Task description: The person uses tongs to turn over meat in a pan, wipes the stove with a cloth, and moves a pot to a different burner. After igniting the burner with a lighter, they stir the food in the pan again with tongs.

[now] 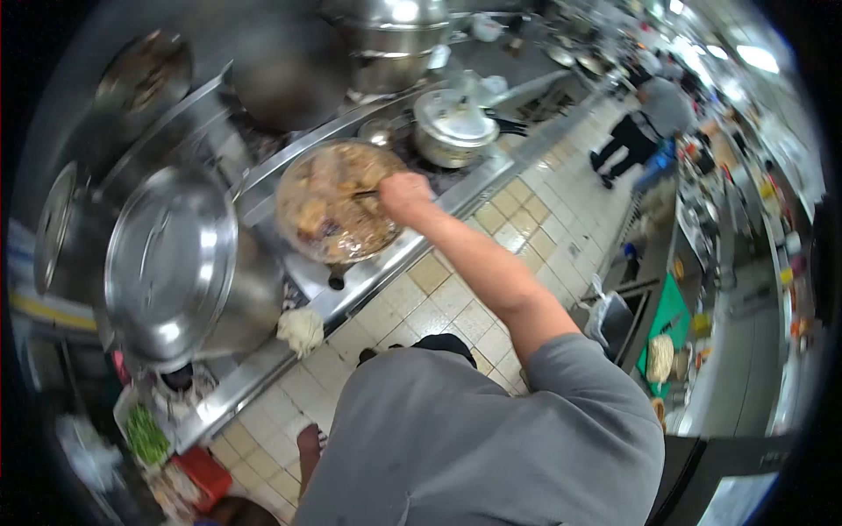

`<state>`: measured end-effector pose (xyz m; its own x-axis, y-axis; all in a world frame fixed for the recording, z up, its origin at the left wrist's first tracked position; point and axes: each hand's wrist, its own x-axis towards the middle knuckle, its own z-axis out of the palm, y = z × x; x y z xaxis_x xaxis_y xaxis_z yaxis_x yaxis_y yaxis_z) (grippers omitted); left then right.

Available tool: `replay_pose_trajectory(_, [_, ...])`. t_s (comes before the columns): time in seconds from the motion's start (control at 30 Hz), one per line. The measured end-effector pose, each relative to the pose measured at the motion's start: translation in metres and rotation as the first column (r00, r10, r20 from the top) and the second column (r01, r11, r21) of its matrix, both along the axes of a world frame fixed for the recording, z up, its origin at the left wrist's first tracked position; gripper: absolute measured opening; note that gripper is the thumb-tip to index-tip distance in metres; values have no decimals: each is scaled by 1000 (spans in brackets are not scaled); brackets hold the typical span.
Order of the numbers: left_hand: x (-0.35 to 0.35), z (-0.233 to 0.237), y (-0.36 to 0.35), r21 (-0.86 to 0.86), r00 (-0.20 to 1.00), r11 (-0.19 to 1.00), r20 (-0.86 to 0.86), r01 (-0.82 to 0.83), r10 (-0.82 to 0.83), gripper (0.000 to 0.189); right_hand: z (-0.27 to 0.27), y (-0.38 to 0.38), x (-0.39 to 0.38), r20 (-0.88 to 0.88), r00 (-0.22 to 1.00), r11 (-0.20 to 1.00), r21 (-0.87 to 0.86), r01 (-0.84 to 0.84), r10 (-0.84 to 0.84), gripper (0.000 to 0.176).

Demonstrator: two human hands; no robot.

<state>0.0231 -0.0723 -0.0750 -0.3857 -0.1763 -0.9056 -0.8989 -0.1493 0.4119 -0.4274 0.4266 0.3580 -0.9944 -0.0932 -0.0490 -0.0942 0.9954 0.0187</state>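
Observation:
My right hand [408, 198] is closed round the handle of a dark, thin utensil [367, 194], whose far end disappears into the food. It is over the right side of a wide pan [351, 260] on the stove. Brown chunks of stewed food [342, 197] in glossy liquid fill the pan. The pan's stubby handle [337, 279] points toward me. My left hand [309, 438] appears low beside my body, in shade, its fingers too unclear to make out.
A large lidded stockpot [171, 263] stands left of the pan, a pressure cooker [453, 127] right of it. A crumpled cloth [301, 331] lies on the stove's front edge. Green vegetables [146, 434] sit lower left. Another person [653, 118] stands further down the tiled aisle. A green cutting board [671, 329] is at right.

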Motion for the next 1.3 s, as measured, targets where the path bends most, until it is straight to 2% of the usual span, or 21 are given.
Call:
replay_pose_trajectory(0.03, [-18, 30, 9, -110, 979, 977, -70, 183, -191, 26, -7, 0, -1, -5, 1000, 1000, -6, 21, -21, 20])
replay_pose_trajectory(0.07, [-18, 45, 7, -227, 913, 904, -110, 363, -394, 31, -8, -1, 3, -26, 1000, 1000, 11, 2, -2, 20])
replay_pose_trajectory(0.1, [-9, 20, -5, -305, 799, 836, -272, 457, -536, 37, -1, -3, 9, -16, 1000, 1000, 26, -18, 18, 21])
replay_pose_trajectory(0.13, [-3, 15, -5, -279, 797, 872, -362, 403, -484, 37, -10, -1, 8, -49, 999, 999, 29, -13, 14, 20])
replay_pose_trajectory(0.17, [-25, 76, 22, -141, 975, 973, -107, 180, -196, 37, -14, -1, 11, -37, 998, 999, 23, -40, 41, 20])
replay_pose_trajectory(0.23, [-30, 93, 32, -127, 996, 988, -18, 89, -92, 32, -19, -3, 16, -150, 988, 999, -8, -41, 40, 14])
replay_pose_trajectory(0.27, [-29, 92, 34, -132, 997, 989, -12, 72, -74, 32, -15, -6, 20, -144, 988, 998, -14, -60, 58, 14])
replay_pose_trajectory(0.43, [-23, 97, 36, -142, 996, 986, -6, 88, -89, 24, 0, -25, 43, -117, 985, 992, 24, -123, 125, 17])
replay_pose_trajectory(0.57, [-19, 101, 37, -144, 999, 988, 5, 51, -51, 22, -19, -32, 53, -160, 958, 971, 56, -233, 240, 16])
replay_pose_trajectory(0.6, [-18, 101, 37, -144, 999, 988, 8, 50, -49, 22, -24, -34, 59, -208, 939, 961, 70, -266, 275, 15])
replay_pose_trajectory(0.73, [-13, 101, 37, -141, 999, 989, 9, 53, -52, 31, -30, -34, 72, -204, 936, 957, 20, -290, 288, 14])
replay_pose_trajectory(0.8, [-13, 101, 37, -145, 998, 988, 20, 57, -54, 35, -28, -30, 78, -88, 964, 968, 28, -251, 253, 15])
replay_pose_trajectory(0.9, [-12, 94, 37, -109, 996, 992, 57, 68, -62, 42, -31, -21, 92, -175, 957, 971, -26, -239, 231, 15])
replay_pose_trajectory(1.13, [-16, 94, 38, -118, 995, 989, 41, 94, -90, 41, -49, 2, 111, -154, 965, 973, -54, -223, 212, 13])
replay_pose_trajectory(1.3, [-25, 85, 35, -146, 991, 980, 11, 135, -135, 40, -58, 14, 119, -93, 992, 996, -32, -86, 82, 13])
